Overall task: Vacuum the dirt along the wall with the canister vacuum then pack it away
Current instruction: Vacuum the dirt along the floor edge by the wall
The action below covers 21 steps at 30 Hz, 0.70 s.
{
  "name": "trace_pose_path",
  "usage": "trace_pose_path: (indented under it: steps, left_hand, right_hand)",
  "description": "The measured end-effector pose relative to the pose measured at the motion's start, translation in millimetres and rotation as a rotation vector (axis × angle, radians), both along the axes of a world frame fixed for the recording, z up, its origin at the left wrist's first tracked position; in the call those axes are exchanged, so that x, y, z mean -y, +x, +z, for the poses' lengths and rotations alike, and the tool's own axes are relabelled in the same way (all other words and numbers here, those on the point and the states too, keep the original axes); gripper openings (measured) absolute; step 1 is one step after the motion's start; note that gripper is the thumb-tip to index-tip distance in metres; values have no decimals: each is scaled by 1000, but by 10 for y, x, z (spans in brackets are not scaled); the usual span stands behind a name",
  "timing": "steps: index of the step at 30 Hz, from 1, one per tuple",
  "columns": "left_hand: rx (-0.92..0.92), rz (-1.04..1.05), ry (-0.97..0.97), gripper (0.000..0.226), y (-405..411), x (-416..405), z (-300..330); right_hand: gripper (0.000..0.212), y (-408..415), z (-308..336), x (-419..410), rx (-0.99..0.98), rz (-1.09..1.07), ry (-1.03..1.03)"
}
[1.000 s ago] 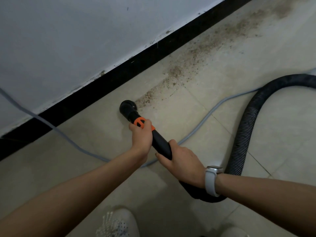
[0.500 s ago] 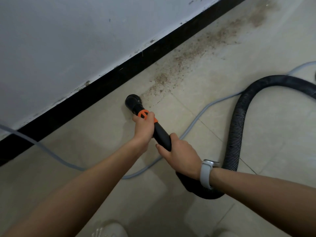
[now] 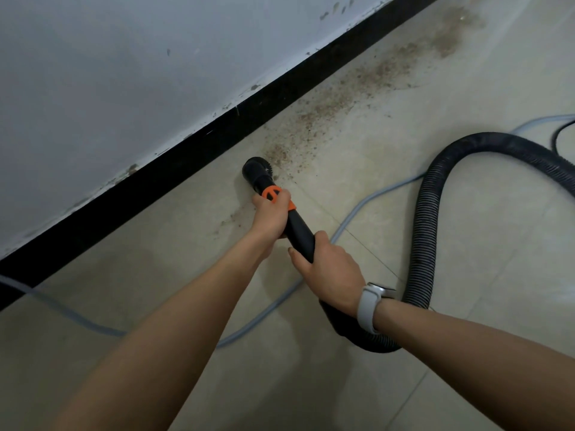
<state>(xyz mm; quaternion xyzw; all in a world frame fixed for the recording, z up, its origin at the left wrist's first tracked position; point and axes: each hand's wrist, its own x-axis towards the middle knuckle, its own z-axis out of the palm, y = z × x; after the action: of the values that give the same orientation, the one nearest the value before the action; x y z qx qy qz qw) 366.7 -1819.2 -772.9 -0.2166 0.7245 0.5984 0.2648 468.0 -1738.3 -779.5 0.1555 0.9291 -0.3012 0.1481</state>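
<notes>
While gripped, nozzle (image 3: 258, 173) points up-left — toward baseboard (image 3: 186, 163).

Black vacuum nozzle (image 3: 257, 174) on the tiled floor (image 3: 466, 244) just beside the black baseboard (image 3: 186, 169), brown dirt (image 3: 336, 107) trailing along the baseboard beyond it, left hand (image 3: 270, 214) gripping the orange collar (image 3: 275, 195), right hand (image 3: 329, 270) gripping the black wand (image 3: 298, 233) farther from the baseboard, ribbed hose (image 3: 423, 231) looping away

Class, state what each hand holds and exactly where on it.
Both grip the vacuum wand: the left hand at its orange collar, the right hand lower, where the hose joins.
</notes>
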Motion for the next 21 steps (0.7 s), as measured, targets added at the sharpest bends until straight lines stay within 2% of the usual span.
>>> trace_pose_path:
  steps: [6,10,14,21]
  left_hand:
    - [20,-76,32,58,-148,-239,0]
    - [-3,-33,25,53,-87,-219,55]
    - [-28,117,9,42,218,57,113]
    - [-52,325,-61,54,939,683,116]
  right_hand:
    - [36,-99,-25,-152,-28,-64,18]
    - [36,-63,13,-157,-30,-42,-33]
    - [34,104,83,-50,-21,105,-44]
    - [34,561,143,334,38,388,-70]
